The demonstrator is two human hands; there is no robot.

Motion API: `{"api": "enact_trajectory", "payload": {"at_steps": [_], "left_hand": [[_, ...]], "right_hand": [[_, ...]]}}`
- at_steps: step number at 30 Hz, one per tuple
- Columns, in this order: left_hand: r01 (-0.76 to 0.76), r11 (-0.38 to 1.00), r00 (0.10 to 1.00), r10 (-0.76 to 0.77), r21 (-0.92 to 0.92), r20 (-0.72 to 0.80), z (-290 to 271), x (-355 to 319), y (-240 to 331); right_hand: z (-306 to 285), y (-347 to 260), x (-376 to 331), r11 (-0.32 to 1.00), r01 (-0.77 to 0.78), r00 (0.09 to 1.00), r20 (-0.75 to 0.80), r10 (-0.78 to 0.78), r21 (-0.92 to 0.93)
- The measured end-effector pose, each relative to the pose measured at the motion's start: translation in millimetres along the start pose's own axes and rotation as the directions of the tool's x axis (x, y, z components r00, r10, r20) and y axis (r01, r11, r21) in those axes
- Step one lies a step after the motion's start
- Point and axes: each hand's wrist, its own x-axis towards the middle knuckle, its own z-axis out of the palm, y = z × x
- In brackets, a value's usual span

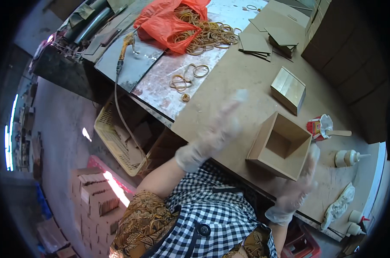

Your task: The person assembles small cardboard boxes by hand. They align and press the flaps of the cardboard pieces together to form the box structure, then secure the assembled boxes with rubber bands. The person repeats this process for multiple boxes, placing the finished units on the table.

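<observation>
My left hand [214, 131], in a clear glove, hovers blurred over the brown board table [229, 81], fingers apart and empty, pointing toward a few loose rubber bands [187, 79]. In its own clear glove, my right hand [299, 185] lies against the near right corner of an open square wooden box [280, 146] at the table's front edge, its fingers reaching up the box's side. A closed wooden box [288, 89] rests farther back.
A red plastic bag [167, 21] with a heap of rubber bands [210, 32] lies at the back. Flat board pieces [263, 43], a red pot with a spatula [320, 127], a glue bottle [347, 158] and a white rag [339, 204] are on the right. A cream basket [117, 137] hangs below.
</observation>
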Motion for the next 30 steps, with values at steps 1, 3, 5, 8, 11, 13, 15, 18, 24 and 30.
{"api": "enact_trajectory", "payload": {"at_steps": [1, 3, 5, 8, 11, 13, 15, 18, 24, 30], "left_hand": [[-0.073, 0.988, 0.986, 0.091, 0.134, -0.139, -14, 7, 4], [-0.049, 0.716, 0.883, 0.357, 0.696, -0.305, -63, 16, 11], [0.014, 0.437, 0.865, 0.445, 0.899, -0.23, -109, 17, 23], [-0.025, 0.028, 0.923, 0.384, 0.999, 0.013, -141, 21, 43], [-0.148, -0.033, 0.947, 0.284, 0.988, 0.151, -156, 30, 42], [-0.186, -0.009, 0.966, 0.182, 0.983, 0.184, -170, 37, 34], [-0.102, 0.024, 0.988, 0.118, 0.995, 0.098, -178, 43, 30], [-0.051, 0.044, 0.997, 0.063, 0.998, 0.048, -188, 54, 30], [-0.094, 0.333, 0.983, 0.178, 0.938, 0.035, -173, 56, 56], [0.205, 0.923, 0.975, -0.222, 0.325, 0.013, -63, 39, 137]], "right_hand": [[-9, -3, -2, 0.995, 0.036, 0.999, -0.027, -0.034, 0.09], [-19, -15, -3, 0.989, 0.09, 0.99, -0.099, -0.102, -0.12], [-27, -23, -8, 0.967, 0.118, 0.98, -0.13, -0.15, -0.228], [-35, -24, -14, 0.949, 0.123, 0.982, -0.1, -0.157, -0.29], [-32, -17, -19, 0.957, 0.123, 0.987, -0.066, -0.145, -0.262], [-38, -11, -22, 0.963, 0.088, 0.992, -0.062, -0.107, -0.256], [-39, -10, -24, 0.967, 0.063, 0.995, -0.059, -0.08, -0.247], [-37, -12, -25, 0.968, 0.052, 0.995, -0.066, -0.07, -0.244], [-54, -24, -20, 0.939, 0.183, 0.98, -0.022, -0.198, -0.291], [-24, -44, 2, 0.685, 0.564, 0.826, 0.304, -0.475, -0.461]]}}
